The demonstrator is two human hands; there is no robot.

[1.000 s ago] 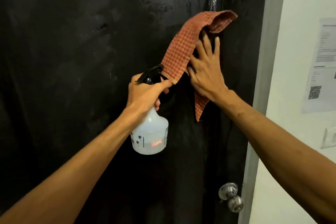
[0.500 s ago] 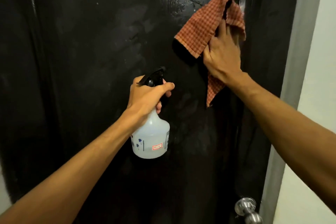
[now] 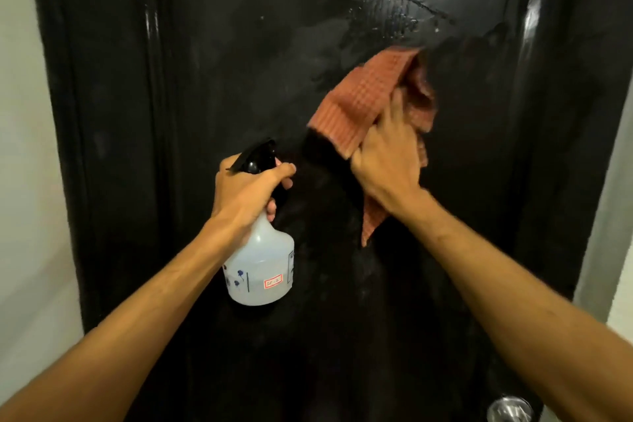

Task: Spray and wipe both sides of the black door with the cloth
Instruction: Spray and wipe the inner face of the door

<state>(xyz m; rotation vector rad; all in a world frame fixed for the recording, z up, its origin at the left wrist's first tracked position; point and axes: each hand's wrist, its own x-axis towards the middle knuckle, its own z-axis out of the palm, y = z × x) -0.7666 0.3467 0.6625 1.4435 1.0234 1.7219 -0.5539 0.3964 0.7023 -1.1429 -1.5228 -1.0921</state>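
Wiping is the step in hand: the right hand presses the red checked cloth flat-fingered against the glossy black door, wet streaks above it needing the next pass; the left hand grips the translucent spray bottle.

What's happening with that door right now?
A person is cleaning a black door. Their right hand presses a reddish checked cloth against the door's upper right part, and the cloth looks blurred, so it is probably mid-wipe. Their left hand holds a white spray bottle by its black trigger head, upright and a little lower, to the left of the cloth. The area above the cloth shines wet. A metal knob shows at the bottom right.
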